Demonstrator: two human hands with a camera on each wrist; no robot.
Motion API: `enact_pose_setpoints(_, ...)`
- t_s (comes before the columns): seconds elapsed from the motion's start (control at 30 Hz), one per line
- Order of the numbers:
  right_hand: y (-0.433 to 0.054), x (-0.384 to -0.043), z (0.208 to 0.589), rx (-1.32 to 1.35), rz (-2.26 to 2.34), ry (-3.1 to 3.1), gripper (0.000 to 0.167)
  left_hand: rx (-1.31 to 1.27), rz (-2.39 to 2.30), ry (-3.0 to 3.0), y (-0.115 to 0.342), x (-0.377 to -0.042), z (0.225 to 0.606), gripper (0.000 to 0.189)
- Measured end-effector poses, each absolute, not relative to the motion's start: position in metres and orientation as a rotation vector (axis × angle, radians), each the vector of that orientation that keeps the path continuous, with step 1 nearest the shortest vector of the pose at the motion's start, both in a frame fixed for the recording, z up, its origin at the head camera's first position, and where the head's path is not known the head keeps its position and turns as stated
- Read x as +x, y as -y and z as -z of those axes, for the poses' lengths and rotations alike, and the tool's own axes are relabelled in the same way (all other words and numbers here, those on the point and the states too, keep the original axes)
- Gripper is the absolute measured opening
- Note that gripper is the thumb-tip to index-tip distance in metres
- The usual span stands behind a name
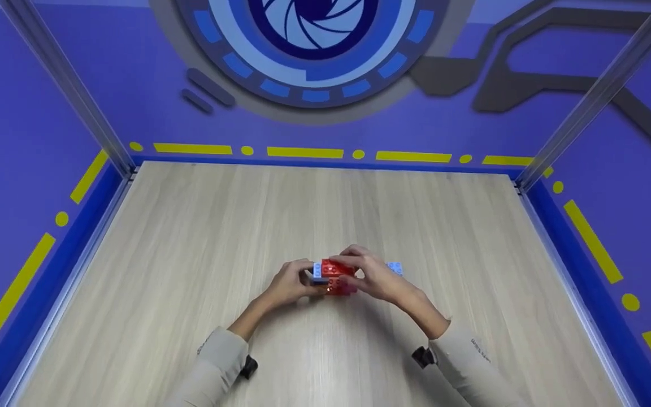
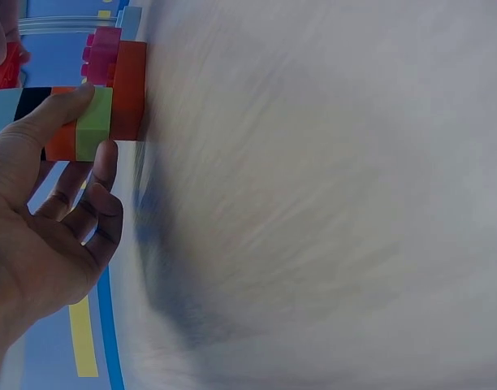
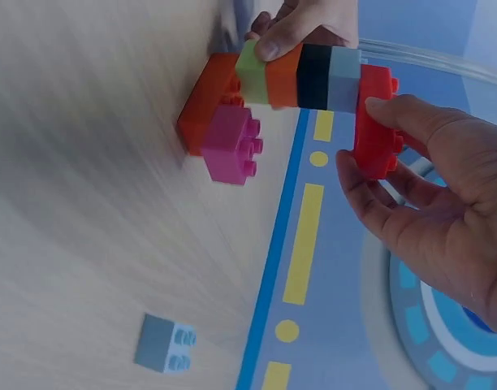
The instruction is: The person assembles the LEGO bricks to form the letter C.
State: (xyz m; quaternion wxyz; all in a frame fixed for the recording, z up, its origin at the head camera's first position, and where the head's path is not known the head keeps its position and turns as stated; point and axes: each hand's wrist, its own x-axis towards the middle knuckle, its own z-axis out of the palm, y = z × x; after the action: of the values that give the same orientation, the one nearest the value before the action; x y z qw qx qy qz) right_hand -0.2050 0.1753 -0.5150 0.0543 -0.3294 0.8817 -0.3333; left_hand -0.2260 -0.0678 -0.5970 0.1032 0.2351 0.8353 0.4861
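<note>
My left hand [image 1: 290, 282] pinches a column of toy building bricks, its thumb on the lower part. From the bottom, the column shows a green brick [image 3: 252, 75], an orange brick [image 3: 283, 80], a black brick [image 3: 313, 77] and a light blue brick [image 3: 343, 80]. It rises from one end of a longer orange-red brick [image 3: 203, 99] on the table. Beside the column, a pink brick [image 3: 226, 145] sits on that same base. With thumb and fingers my right hand [image 1: 379, 277] grips a long red brick [image 3: 369, 148] against the column's top, sticking out past one side.
A loose light blue brick [image 3: 155, 344] lies on the wooden table [image 1: 201, 226], to the right of the column. Blue printed walls [image 1: 280, 133] and metal posts [image 1: 71, 79] border the table at the back and sides.
</note>
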Motion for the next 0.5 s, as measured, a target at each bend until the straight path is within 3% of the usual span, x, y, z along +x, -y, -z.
enact_pose_setpoints(0.5,-0.175,-0.205,0.527,-1.016,1.073,-2.731,0.043,0.705,-1.434,-2.482,0.067,-0.226,0.596,0.034)
